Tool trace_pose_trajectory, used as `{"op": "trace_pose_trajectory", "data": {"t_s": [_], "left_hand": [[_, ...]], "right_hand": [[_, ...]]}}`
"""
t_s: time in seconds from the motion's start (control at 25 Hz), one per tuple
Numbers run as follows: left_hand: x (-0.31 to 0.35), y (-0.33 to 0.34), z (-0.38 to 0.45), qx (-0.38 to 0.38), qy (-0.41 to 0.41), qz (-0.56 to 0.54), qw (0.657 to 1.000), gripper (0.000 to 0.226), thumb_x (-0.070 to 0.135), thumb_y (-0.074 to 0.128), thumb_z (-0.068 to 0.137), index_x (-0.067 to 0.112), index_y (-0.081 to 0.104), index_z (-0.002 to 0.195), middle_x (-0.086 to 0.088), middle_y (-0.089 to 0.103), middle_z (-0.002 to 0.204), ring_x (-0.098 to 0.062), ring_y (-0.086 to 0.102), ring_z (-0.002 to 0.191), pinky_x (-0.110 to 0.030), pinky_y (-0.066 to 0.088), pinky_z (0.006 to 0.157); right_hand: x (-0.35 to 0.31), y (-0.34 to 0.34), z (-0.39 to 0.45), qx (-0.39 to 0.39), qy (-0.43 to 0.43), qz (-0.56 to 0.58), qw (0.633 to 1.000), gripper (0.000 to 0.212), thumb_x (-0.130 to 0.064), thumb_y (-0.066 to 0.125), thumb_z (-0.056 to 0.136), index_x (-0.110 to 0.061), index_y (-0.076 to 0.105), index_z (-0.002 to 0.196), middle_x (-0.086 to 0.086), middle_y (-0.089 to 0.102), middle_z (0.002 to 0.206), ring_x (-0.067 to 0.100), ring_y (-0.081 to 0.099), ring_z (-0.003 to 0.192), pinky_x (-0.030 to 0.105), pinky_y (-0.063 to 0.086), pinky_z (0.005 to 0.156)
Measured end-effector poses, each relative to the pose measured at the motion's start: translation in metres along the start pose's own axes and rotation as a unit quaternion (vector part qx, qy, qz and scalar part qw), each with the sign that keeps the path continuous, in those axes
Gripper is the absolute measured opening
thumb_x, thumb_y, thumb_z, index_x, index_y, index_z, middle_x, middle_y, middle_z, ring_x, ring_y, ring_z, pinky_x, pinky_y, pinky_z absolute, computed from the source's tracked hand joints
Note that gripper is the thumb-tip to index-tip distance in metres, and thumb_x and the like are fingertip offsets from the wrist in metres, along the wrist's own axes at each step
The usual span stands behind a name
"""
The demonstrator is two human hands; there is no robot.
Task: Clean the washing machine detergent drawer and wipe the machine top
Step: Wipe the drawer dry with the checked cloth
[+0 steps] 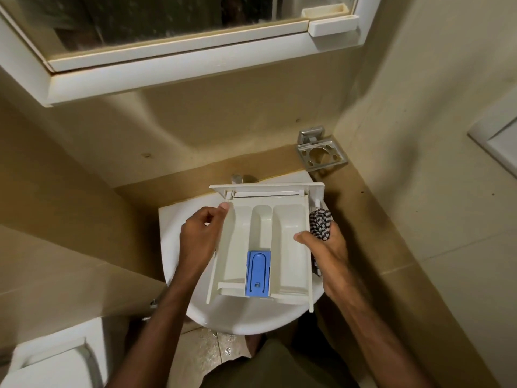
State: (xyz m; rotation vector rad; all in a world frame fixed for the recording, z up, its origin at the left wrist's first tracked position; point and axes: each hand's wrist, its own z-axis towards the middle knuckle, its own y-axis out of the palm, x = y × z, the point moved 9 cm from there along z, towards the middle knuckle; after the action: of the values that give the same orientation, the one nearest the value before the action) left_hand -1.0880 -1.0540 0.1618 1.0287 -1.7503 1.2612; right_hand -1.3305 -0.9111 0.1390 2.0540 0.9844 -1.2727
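A white detergent drawer (288,242) with three compartments and a blue insert (258,274) in the middle one is held over a white washbasin (179,228). My left hand (202,236) grips the drawer's left wall, thumb at its top corner. My right hand (326,247) holds the right wall with its thumb over the rim, and also clutches a black-and-white striped cloth (321,221) against the drawer's outer side. The washing machine is not in view.
A chrome tap (237,179) sticks out behind the drawer. A metal holder (319,154) is fixed to the wall at the right. A mirror cabinet (173,60) hangs above. A toilet (53,362) stands at the lower left. Beige tiled walls close in on both sides.
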Motion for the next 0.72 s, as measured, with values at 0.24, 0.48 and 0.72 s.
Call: {"op": "trace_pose_trajectory", "data": {"t_s": [0.24,0.48,0.72], "left_hand": [[0.028,0.016,-0.054,0.108,0.112,0.303,0.94,0.076,0.08,0.05,0.086,0.028,0.05,0.141,0.002,0.054,0.145,-0.024,0.05,0.131,-0.049,0.046,0.103],[0.028,0.037,-0.058,0.031,0.045,0.395,0.917,0.074,0.075,0.044,0.092,0.022,0.05,0.143,-0.005,0.067,0.131,-0.029,0.059,0.127,-0.058,0.032,0.111],[0.004,0.022,-0.044,-0.078,-0.031,0.051,0.995,0.047,0.059,0.058,0.093,0.032,0.061,0.13,0.017,0.069,0.124,-0.013,0.064,0.117,-0.051,0.044,0.11]], "right_hand": [[-0.006,0.007,-0.007,0.051,-0.049,0.001,0.998,0.055,-0.01,0.083,0.074,-0.028,0.06,0.12,-0.003,0.075,0.103,0.015,0.076,0.087,0.034,0.063,0.064],[-0.039,0.026,-0.026,0.065,-0.132,-0.107,0.983,0.075,-0.038,0.091,0.065,-0.038,0.051,0.128,-0.019,0.067,0.108,0.002,0.068,0.097,0.018,0.058,0.071],[-0.051,0.077,-0.065,-0.039,-0.247,-0.161,0.955,0.055,-0.055,0.051,0.1,-0.038,0.042,0.152,-0.017,0.056,0.142,0.005,0.055,0.131,0.035,0.054,0.104]]}}
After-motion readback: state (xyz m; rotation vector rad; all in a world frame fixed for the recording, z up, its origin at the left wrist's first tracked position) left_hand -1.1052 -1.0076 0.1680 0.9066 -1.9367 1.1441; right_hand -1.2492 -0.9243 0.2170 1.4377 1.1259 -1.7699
